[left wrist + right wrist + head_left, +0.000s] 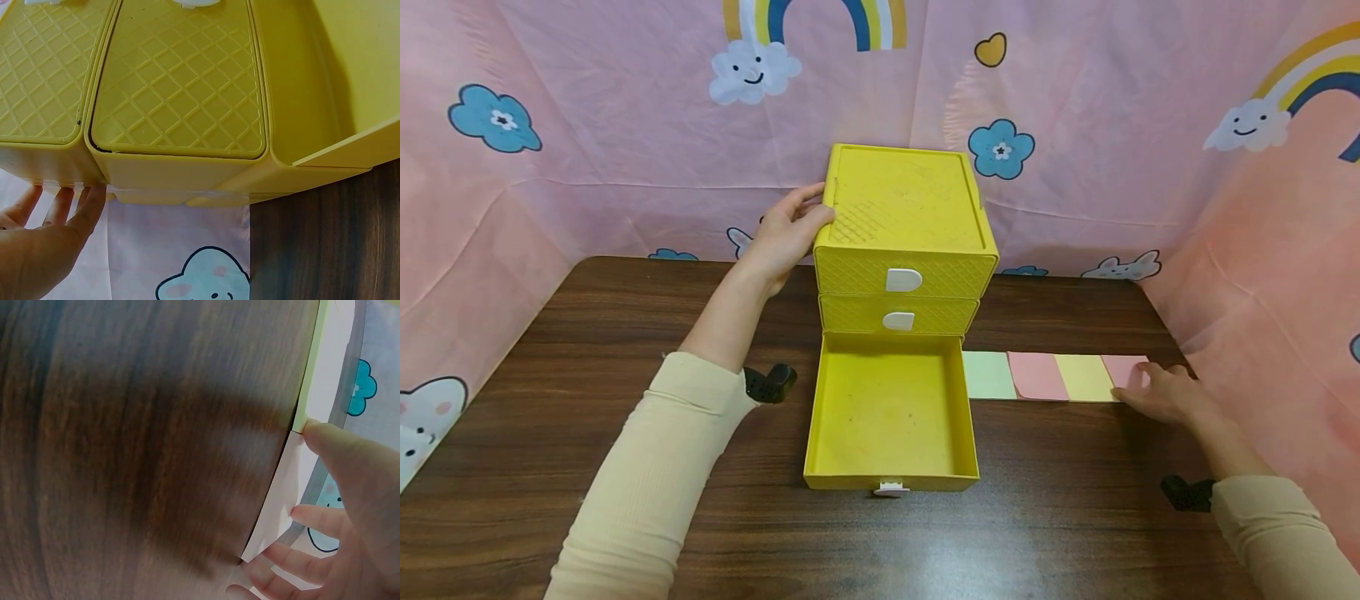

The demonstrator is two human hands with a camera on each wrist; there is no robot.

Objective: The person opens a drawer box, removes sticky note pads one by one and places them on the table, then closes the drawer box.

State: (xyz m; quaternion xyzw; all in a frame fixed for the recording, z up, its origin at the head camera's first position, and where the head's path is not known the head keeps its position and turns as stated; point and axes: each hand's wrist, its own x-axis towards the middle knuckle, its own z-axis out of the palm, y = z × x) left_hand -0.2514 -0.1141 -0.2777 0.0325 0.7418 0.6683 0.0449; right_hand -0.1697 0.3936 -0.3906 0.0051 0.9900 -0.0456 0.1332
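A yellow three-tier drawer unit [910, 200] stands on the table, its bottom drawer [891, 408] pulled out and bare inside. My left hand [786, 242] rests against the unit's left side near the top; the left wrist view shows its fingers [87, 212] extended to the side wall. To the right, a row of square sticky notes lies flat: a green one [988, 375], a pink one [1037, 377], a yellow one [1084, 377] and a pink end note [1123, 372]. Over that end note, my right hand [1168, 392] touches it with spread fingertips, the thumb near its border with the yellow note.
The dark wooden table [1060, 517] extends around the unit. Behind it hangs a pink cloth [647, 108] printed with rainbows, clouds and flowers. A white pull tab [891, 490] sticks out from the open drawer's front. Dark wrist-mounted devices [771, 383] sit at both sleeves.
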